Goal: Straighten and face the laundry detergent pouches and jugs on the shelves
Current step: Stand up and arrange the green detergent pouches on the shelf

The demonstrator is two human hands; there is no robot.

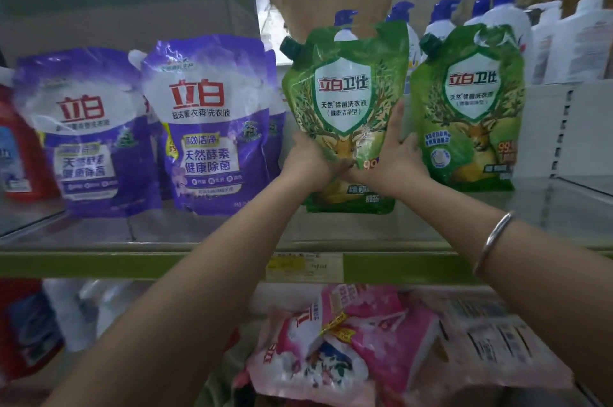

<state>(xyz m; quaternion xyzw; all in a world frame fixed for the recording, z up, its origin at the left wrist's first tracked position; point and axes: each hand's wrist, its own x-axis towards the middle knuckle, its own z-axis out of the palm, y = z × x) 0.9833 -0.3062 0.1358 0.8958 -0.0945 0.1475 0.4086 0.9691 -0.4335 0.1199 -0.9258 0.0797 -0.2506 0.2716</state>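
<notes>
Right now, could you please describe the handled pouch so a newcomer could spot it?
On the upper shelf, right of the purple pouches, are two green pouches. It is the left green pouch, alone held by the left hand and right hand.

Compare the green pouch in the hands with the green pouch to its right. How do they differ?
The held pouch is gripped low by the left hand and right hand; the right pouch stands untouched. The held pouch sits nearer the shelf edge; the right pouch further back. Both are green, face forward, with dark caps upper left.
</notes>
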